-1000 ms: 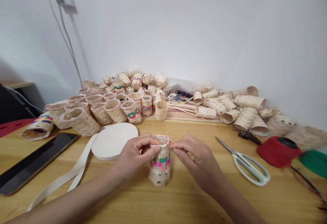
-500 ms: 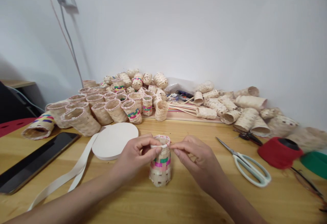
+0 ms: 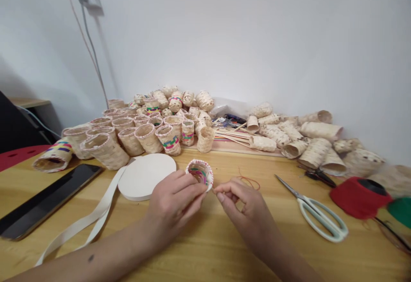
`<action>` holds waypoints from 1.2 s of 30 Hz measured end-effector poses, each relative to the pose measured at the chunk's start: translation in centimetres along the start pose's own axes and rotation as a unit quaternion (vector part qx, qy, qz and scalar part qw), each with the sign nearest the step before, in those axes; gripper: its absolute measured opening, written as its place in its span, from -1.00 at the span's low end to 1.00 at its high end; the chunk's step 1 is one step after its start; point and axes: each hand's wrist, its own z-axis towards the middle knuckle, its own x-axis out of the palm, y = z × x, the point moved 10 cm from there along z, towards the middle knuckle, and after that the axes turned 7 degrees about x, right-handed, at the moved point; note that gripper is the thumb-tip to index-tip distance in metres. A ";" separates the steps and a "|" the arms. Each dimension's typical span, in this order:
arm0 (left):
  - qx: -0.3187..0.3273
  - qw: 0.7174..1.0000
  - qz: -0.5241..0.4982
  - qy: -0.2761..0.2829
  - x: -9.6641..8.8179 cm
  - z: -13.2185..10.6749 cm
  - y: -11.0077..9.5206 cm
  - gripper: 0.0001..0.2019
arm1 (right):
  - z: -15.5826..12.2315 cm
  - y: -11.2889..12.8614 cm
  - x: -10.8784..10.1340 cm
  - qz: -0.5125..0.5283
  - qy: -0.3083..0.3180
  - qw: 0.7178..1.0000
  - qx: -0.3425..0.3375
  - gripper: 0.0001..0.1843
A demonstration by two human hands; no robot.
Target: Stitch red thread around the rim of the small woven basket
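Observation:
My left hand (image 3: 178, 198) is closed on the near side of a small woven bamboo basket (image 3: 198, 174). The basket is tipped so its mouth faces me, showing pink and green strips inside. Red thread and a white strip run round its rim. Close by on the right, my right hand (image 3: 242, 207) has thumb and forefinger pinched together beside the rim. What they hold is too small to make out. A loop of red thread (image 3: 252, 182) lies on the table just behind that hand.
Left of the hands are a roll of white tape (image 3: 146, 175) and a black phone (image 3: 48, 200). Scissors (image 3: 316, 213) and a red thread spool (image 3: 356, 196) lie to the right. Finished-rim baskets (image 3: 149, 138) and bare woven tubes (image 3: 316, 151) are heaped along the wall.
The basket has gone from upright to tilted, its opening now toward me. My left hand has turned over its near side. The red thread loop has come into sight behind my right hand.

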 end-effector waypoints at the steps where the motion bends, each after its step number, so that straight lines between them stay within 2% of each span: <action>1: -0.002 1.000 -0.003 0.000 0.0 0.0 0.0 -0.90 | 0.0 -0.3 0.1 0.012 0.003 1.000 0.011 -0.83; 6: -0.001 1.000 -0.017 -0.008 0.2 -0.3 0.0 -0.89 | -0.1 -1.0 0.6 0.049 0.015 0.998 0.043 -0.83; 11: 0.009 1.000 -0.024 0.011 0.9 -0.6 -0.3 -0.88 | -0.1 -1.2 1.0 0.073 0.018 0.995 0.060 -0.80; 15: 0.043 0.999 0.015 0.016 1.0 -0.6 -0.7 -0.88 | 0.2 -2.0 1.3 0.096 0.028 0.992 0.076 -0.79; 20: 0.086 0.992 0.080 0.043 1.6 -0.6 -0.5 -0.88 | 0.2 -4.3 2.5 0.189 0.117 0.963 0.154 -0.81; 24: 0.083 0.993 0.078 0.016 1.2 -0.5 -0.2 -0.88 | 0.1 -4.9 2.6 0.252 0.108 0.942 0.193 -0.78; 28: 0.067 0.996 0.053 0.015 1.4 -0.6 -0.4 -0.87 | 0.1 -4.2 2.4 0.228 0.063 0.956 0.175 -0.79; 31: 0.074 0.996 0.036 0.032 2.0 -0.8 -0.7 -0.83 | 0.2 -3.9 2.4 0.194 0.063 0.966 0.158 -0.74; 33: 0.080 0.995 0.038 0.046 2.4 -0.9 -0.8 -0.83 | 0.4 -3.3 1.8 0.132 0.057 0.983 0.116 -0.74; 36: 0.090 0.991 0.050 0.090 3.5 -1.4 -0.7 -0.85 | 0.5 -1.8 0.1 0.009 0.006 1.000 0.016 -0.80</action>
